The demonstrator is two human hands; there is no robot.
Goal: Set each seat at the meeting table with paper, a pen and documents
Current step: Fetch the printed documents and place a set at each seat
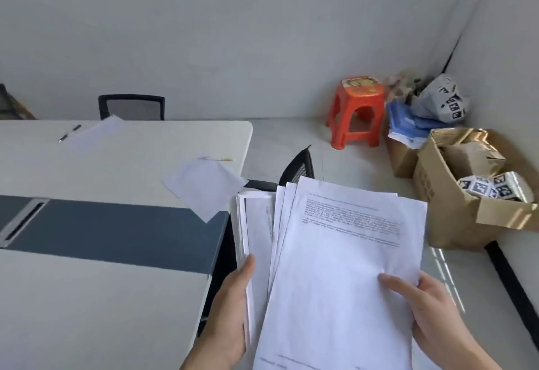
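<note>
Both forearms extended; left hand [230, 305] fingers clasp stack [256, 232], right hand [431, 314] fingers pinch sheet [344, 253]

Bright, even, soft light, faint shadows — slight overall blur, printed text unreadable, wide-angle bending at the edges

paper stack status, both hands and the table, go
Left hand grips thick white paper stack; right hand pinches fanned printed sheets. Two places on white table already have sheet and pen. Black mesh chair at table end.
</note>
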